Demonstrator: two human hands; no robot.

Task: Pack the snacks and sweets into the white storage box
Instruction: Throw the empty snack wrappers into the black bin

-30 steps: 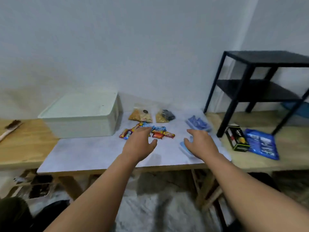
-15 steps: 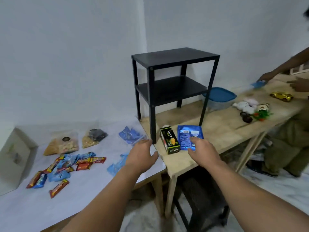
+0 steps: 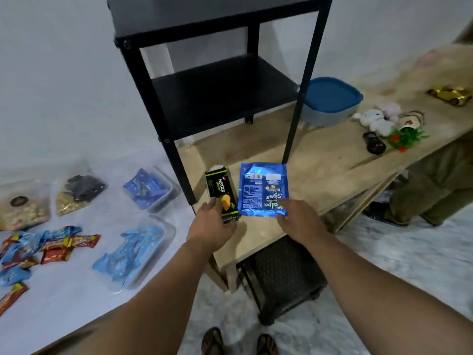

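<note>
Your left hand (image 3: pixel 213 225) cups near end of black-green cardboard snack box (image 3: pixel 222 195); right hand (image 3: pixel 298 217) spread, fingertips pinning blue foil packet (image 3: pixel 263 192) on wooden tabletop (image 3: pixel 327 162), both placed for lifting.

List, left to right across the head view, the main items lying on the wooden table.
Black-and-green snack box → blue foil packet → blue-lidded container → white plush toy → gold toy car.

Two hands (image 3: pixel 212 226), two snack packs (image 3: pixel 263 193)
</note>
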